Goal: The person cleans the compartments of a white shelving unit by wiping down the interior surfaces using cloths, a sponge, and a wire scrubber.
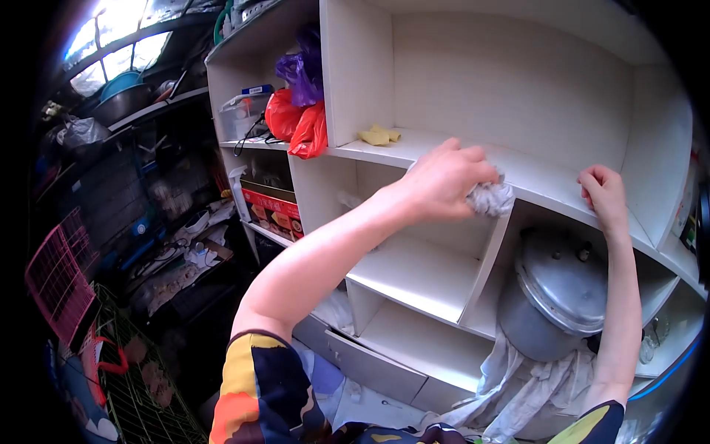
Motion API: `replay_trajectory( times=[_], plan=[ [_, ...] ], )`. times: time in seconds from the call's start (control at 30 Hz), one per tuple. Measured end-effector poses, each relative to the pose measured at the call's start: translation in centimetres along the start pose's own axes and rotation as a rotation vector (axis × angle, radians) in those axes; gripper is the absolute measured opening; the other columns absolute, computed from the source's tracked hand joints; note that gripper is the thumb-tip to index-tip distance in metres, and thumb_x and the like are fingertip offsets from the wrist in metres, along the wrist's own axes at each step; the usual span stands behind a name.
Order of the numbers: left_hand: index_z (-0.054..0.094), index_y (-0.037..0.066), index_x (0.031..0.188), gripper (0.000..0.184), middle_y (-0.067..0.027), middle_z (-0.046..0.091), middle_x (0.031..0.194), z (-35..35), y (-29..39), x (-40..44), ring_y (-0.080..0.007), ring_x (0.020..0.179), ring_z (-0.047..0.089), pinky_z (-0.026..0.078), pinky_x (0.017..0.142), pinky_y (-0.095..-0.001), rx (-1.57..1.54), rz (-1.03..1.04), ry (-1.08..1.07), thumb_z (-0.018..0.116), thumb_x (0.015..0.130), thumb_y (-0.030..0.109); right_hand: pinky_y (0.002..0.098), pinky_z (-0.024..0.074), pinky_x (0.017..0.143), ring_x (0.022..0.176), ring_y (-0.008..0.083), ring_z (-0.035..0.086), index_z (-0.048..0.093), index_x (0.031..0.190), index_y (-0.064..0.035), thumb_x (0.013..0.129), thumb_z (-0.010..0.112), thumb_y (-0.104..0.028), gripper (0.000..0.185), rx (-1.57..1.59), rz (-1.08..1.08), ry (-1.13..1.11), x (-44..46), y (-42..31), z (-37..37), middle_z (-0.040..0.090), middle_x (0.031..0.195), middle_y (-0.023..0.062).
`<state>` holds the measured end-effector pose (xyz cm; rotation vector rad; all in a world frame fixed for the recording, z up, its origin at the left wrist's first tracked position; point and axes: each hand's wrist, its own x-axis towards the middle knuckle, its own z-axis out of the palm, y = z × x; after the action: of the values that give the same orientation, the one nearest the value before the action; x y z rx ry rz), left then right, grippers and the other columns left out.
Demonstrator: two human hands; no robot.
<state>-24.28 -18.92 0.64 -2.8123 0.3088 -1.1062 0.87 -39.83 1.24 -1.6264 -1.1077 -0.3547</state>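
Note:
My left hand (452, 181) is closed on a crumpled greyish-white cloth (491, 197) at the front edge of a white shelf board (543, 174). Part of the cloth is hidden behind the fingers. Over the right part of the same board, my right hand (604, 194) has its fingers curled in, and nothing shows between them. A small folded yellow cloth (380, 135) lies on the board at the left, apart from both hands.
Below the right hand, a large metal pot with a lid (558, 288) stands in a lower compartment, pale fabric (532, 385) hanging under it. Red plastic bags (297, 122), a purple bag (302, 74) and a red box (272, 211) fill the left shelves. A wire cage (137, 370) stands lower left.

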Motion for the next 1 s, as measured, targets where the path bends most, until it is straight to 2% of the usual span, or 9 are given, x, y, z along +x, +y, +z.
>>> replay_trajectory(
  times=[0.07,0.1,0.27,0.43,0.53,0.63,0.7,0.8,1.0],
  plan=[
    [0.064,0.011,0.097,0.035,-0.0063,0.055,0.088,-0.4,1.0,-4.2,-0.0301,0.083,0.05,0.047,0.069,-0.0408,-0.019,0.004,0.113,0.065,0.063,0.005,0.0265,0.0398,0.051,0.053,0.0101,0.049,0.062,0.079,0.0011,0.08,0.059,-0.018,0.019,-0.18,-0.136,0.018,0.5,0.2,1.3,0.055,0.058,0.0029],
    [0.063,0.011,0.098,0.037,-0.006,0.055,0.089,-0.6,1.2,-6.2,-0.0298,0.083,0.05,0.048,0.069,-0.041,-0.017,0.006,0.124,0.067,0.062,0.004,0.0295,0.0435,0.055,0.056,0.0136,0.052,0.063,0.082,0.0031,0.079,0.059,-0.018,0.022,-0.356,-0.27,0.029,0.9,0.0,1.9,0.057,0.06,0.0056],
    [0.062,0.008,0.099,0.039,-0.0086,0.059,0.098,0.3,-0.8,-14.0,-0.0298,0.087,0.052,0.046,0.076,-0.0382,-0.193,-0.178,0.126,0.072,0.06,0.007,0.0363,0.0499,0.082,0.091,0.0291,0.066,0.066,0.104,0.0023,0.083,0.055,-0.02,0.032,-0.348,-0.348,-0.21,4.0,-10.3,11.9,0.068,0.097,0.0194],
    [0.062,0.007,0.099,0.041,-0.0111,0.06,0.101,-2.1,-3.7,-17.3,-0.0312,0.09,0.054,0.046,0.081,-0.0387,-0.196,-0.273,0.292,0.073,0.06,0.006,0.0381,0.0368,0.105,0.125,0.0333,0.047,0.05,0.133,-0.0073,0.09,0.05,-0.036,0.051,-0.521,-0.275,-0.613,8.6,-14.9,24.5,0.051,0.134,0.0181],
    [0.061,0.001,0.103,0.043,-0.0143,0.06,0.106,-4.2,-5.6,-18.7,-0.0304,0.1,0.057,0.045,0.088,-0.0361,-0.113,-0.337,0.358,0.073,0.062,0.005,0.0362,0.0353,0.106,0.127,0.032,0.044,0.045,0.137,-0.0086,0.091,0.048,-0.038,0.055,-0.584,-0.287,-0.666,9.9,-15.7,29.6,0.048,0.137,0.0175],
    [0.06,-0.001,0.106,0.041,-0.0127,0.059,0.108,-4.6,-7.7,-19.6,-0.0243,0.099,0.059,0.045,0.089,-0.0314,-0.168,-0.364,0.483,0.072,0.066,0.0,0.0351,0.0414,0.098,0.116,0.0298,0.054,0.053,0.13,-0.0062,0.089,0.052,-0.037,0.052,-0.511,-0.216,-0.769,9.2,-16.4,31.7,0.058,0.126,0.0161],
    [0.061,0.002,0.103,0.043,-0.0144,0.059,0.108,-4.3,-8.6,-19.8,-0.0317,0.101,0.054,0.044,0.088,-0.0377,-0.21,-0.39,0.58,0.076,0.063,0.005,0.0343,0.0459,0.087,0.1,0.0249,0.06,0.061,0.119,-0.0027,0.088,0.055,-0.03,0.042,-0.451,-0.263,-0.838,9.2,-16.0,32.4,0.066,0.111,0.0138],
    [0.06,0.001,0.104,0.043,-0.0144,0.059,0.107,-3.9,-9.5,-19.7,-0.0309,0.099,0.054,0.044,0.088,-0.0378,-0.248,-0.401,0.632,0.076,0.063,0.004,0.0335,0.0474,0.08,0.09,0.0205,0.061,0.066,0.11,0.0004,0.085,0.06,-0.022,0.034,-0.309,-0.337,-0.83,7.4,-15.0,29.5,0.069,0.1,0.0116],
    [0.06,0.0,0.103,0.042,-0.0142,0.059,0.106,-2.8,-10.6,-19.5,-0.0302,0.098,0.055,0.044,0.087,-0.0375,-0.335,-0.374,0.678,0.075,0.065,0.004,0.0298,0.0466,0.082,0.089,0.0178,0.06,0.066,0.109,-0.0009,0.08,0.066,-0.017,0.034,-0.057,-0.351,-0.596,1.5,-13.5,22.9,0.067,0.1,0.009]
  ],
)
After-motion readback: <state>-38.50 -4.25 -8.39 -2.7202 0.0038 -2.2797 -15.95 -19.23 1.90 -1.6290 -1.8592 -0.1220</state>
